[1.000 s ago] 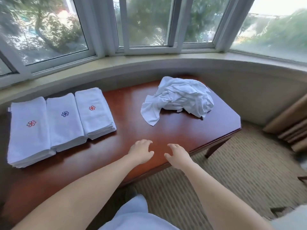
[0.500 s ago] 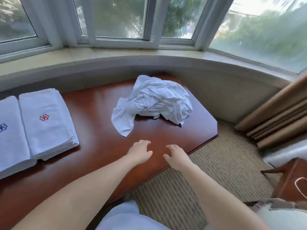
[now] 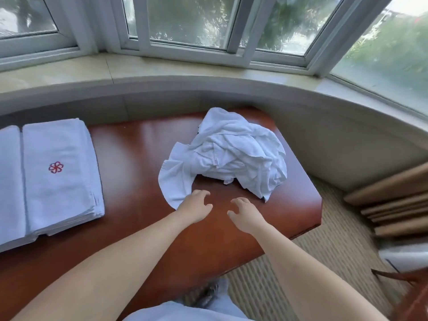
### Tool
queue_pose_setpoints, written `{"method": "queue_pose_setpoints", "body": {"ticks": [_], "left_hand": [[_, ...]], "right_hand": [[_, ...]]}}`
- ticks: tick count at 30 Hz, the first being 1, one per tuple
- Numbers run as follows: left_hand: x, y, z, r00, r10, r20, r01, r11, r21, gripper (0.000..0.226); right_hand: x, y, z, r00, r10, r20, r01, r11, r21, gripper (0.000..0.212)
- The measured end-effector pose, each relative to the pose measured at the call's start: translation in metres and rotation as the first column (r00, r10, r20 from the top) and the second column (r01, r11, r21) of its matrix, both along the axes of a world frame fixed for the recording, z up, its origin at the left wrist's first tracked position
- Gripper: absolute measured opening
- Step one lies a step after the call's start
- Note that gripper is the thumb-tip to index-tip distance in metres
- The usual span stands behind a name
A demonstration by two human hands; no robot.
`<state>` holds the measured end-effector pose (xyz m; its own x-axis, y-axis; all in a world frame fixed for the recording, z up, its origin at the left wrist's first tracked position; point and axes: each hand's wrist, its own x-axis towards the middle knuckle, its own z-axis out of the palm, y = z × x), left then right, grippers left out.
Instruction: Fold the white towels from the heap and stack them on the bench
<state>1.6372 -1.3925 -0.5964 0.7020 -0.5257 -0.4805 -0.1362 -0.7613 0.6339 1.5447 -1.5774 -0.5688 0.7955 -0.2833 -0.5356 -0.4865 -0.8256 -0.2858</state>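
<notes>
A crumpled heap of white towels (image 3: 234,151) lies on the right part of the dark red wooden bench (image 3: 132,158). My left hand (image 3: 195,206) hovers at the near corner of the heap's hanging flap, fingers spread and curled, holding nothing. My right hand (image 3: 245,214) is beside it over bare wood, just short of the heap, also with fingers apart. A stack of folded white towels with a red flower emblem (image 3: 59,172) sits on the left of the bench. Another folded stack (image 3: 9,181) lies at the left edge, partly cut off.
A curved window sill (image 3: 162,70) and wall run behind the bench. Beige carpet (image 3: 324,246) lies to the right. Folded curtains (image 3: 393,200) hang at the right edge, and a dark wooden chair part (image 3: 405,281) shows at the lower right.
The view has swung right and closer to the heap. Both hands have advanced toward the heap; my left hand now reaches the edge of its flap.
</notes>
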Motion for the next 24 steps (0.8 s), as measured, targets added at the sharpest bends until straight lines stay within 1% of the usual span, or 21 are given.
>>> {"method": "queue_pose_setpoints", "body": {"ticks": [5,10,12,13,15,17,18,20,22,23,24], "left_hand": [[0.026,-0.035,-0.005,0.998,0.052,-0.035,-0.051,0.999,0.017,0.053],[0.048,-0.093,-0.011,0.992,0.113,-0.056,-0.111,0.993,0.029,0.054],[0.055,-0.122,-0.014,0.985,0.161,-0.065,-0.159,0.987,0.033,0.055],[0.057,-0.138,-0.014,0.975,0.200,-0.093,-0.198,0.980,0.031,0.055],[0.063,-0.172,-0.014,0.948,0.276,-0.161,-0.277,0.961,0.017,0.045],[0.069,-0.206,-0.015,0.910,0.345,-0.231,-0.355,0.935,-0.001,0.032],[0.072,-0.223,-0.017,0.888,0.381,-0.256,-0.395,0.919,-0.004,0.034],[0.078,-0.251,-0.018,0.844,0.448,-0.295,-0.467,0.884,0.008,0.048],[0.085,-0.274,-0.019,0.797,0.508,-0.325,-0.537,0.844,0.003,0.053],[0.088,-0.283,-0.019,0.770,0.540,-0.340,-0.570,0.821,0.013,0.052],[0.092,-0.290,-0.018,0.741,0.573,-0.351,-0.605,0.796,0.023,0.051]], "right_hand": [[0.037,-0.043,-0.009,1.000,0.030,0.009,-0.030,0.999,0.012,0.056],[0.078,-0.107,-0.023,0.998,0.050,0.028,-0.050,0.999,0.015,0.055],[0.095,-0.139,-0.028,0.996,0.078,0.045,-0.078,0.997,-0.007,0.055],[0.103,-0.156,-0.031,0.994,0.097,0.055,-0.096,0.995,-0.032,0.056],[0.121,-0.191,-0.035,0.983,0.161,0.090,-0.151,0.982,-0.112,0.055],[0.136,-0.221,-0.039,0.972,0.221,0.076,-0.207,0.965,-0.161,0.052],[0.142,-0.233,-0.042,0.970,0.236,0.050,-0.226,0.962,-0.157,0.052],[0.150,-0.252,-0.048,0.969,0.246,0.016,-0.243,0.964,-0.104,0.052],[0.157,-0.264,-0.054,0.966,0.239,0.095,-0.234,0.970,-0.060,0.040],[0.160,-0.267,-0.055,0.965,0.219,0.145,-0.215,0.976,-0.044,0.032],[0.163,-0.269,-0.056,0.967,0.182,0.176,-0.182,0.983,-0.019,0.029]]}}
